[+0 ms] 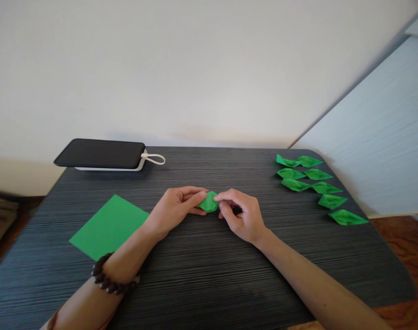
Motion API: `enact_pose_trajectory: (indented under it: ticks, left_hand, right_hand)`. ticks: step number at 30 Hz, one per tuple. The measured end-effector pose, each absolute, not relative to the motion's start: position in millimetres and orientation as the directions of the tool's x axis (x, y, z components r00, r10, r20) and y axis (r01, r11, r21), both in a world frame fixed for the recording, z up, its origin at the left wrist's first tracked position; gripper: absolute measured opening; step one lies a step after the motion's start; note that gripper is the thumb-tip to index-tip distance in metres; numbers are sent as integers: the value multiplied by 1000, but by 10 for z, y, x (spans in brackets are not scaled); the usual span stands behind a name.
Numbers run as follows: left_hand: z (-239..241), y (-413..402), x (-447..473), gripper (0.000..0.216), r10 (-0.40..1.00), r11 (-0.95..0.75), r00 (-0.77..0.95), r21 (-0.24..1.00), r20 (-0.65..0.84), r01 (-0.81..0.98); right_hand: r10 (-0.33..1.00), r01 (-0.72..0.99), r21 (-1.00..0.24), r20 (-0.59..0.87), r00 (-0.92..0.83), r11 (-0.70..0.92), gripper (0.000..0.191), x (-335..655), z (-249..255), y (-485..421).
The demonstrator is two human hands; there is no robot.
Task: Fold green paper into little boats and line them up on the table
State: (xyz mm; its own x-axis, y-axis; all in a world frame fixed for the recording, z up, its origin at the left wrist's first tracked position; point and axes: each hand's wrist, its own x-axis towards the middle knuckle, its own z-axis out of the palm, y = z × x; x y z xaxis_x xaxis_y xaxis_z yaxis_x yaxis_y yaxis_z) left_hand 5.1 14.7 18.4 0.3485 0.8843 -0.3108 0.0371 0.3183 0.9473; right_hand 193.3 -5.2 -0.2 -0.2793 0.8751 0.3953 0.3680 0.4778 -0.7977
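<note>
A small folded piece of green paper (210, 202) is held between my two hands, near the middle of the dark table. My left hand (177, 206) grips its left side, thumb on the near face and fingers behind. On its right edge, my right hand (241, 211) pinches the paper with index finger and thumb, the other fingers curled in. Part of the folded paper is hidden by the fingertips. A flat green paper sheet (108, 227) lies to the left, partly covered by my left forearm, which wears a dark beaded bracelet.
Several folded green paper boats (348, 217) lie in rows at the table's right side. A black phone (100, 153) rests on a white block with a white loop strap (157, 159) at the back left. The dark table (209, 284) meets a pale wall behind.
</note>
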Motion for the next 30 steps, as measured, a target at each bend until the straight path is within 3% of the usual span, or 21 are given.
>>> enact_pose_trajectory:
  ticks: [5,9,30]
  left_hand:
    - [168,138,71,34,901,269,330,959,-282,84]
    - [166,130,74,35,898,263,337,959,-283,106]
    - [159,112,73,29,922,198,311,972,-230,131]
  right_hand:
    - [928,387,-849,283,-241,359,20,1914,11,-52]
    - [938,483,-808,241,-249,336,9,1895,22,-35]
    - [908,483,-770,330,-260,418,6,1903,30,-30]
